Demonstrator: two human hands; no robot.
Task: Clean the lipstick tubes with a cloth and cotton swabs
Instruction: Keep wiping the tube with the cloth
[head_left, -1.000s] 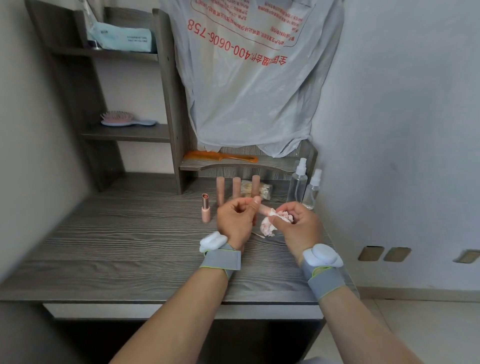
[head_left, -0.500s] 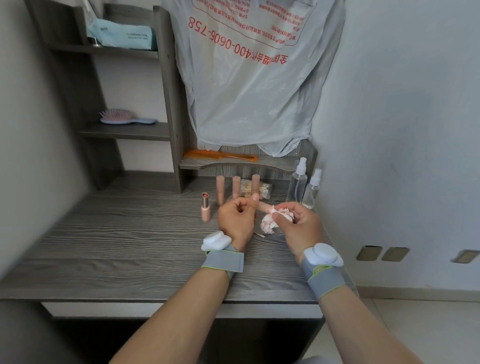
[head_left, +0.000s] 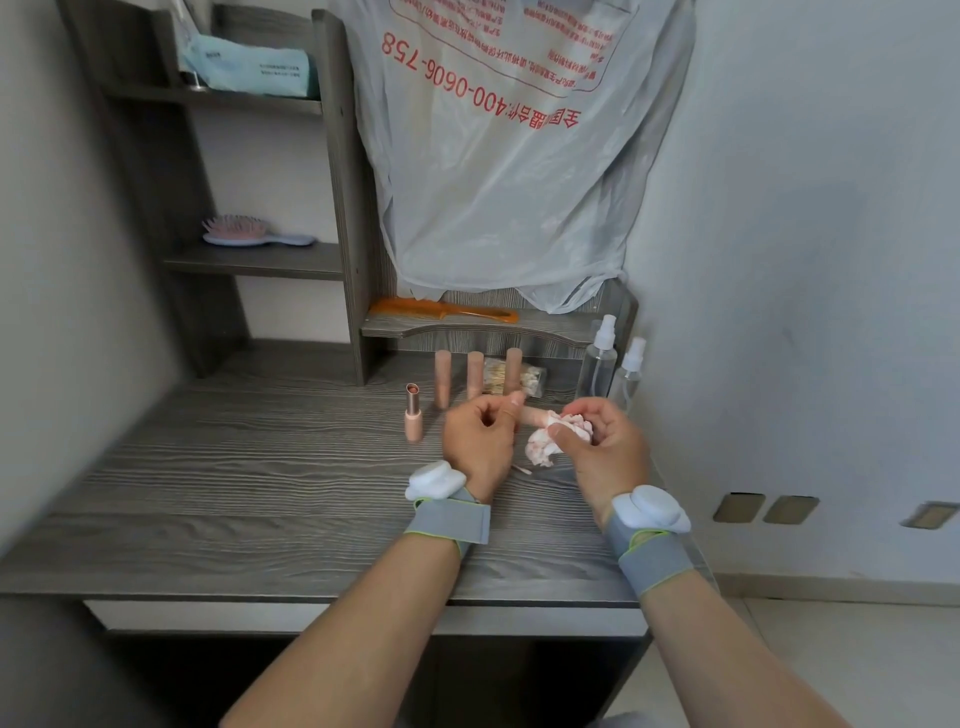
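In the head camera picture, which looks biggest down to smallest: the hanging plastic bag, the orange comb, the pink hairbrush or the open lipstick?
1. the plastic bag, by far
2. the orange comb and the pink hairbrush: too close to rank; comb longer, brush fatter
3. the open lipstick, though nearer the camera

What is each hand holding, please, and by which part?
Left hand pinches one end of a tube; right hand grips a cloth against its other end.

Forearms extended, the left hand pinches a lipstick tube, the right hand grips a cloth.
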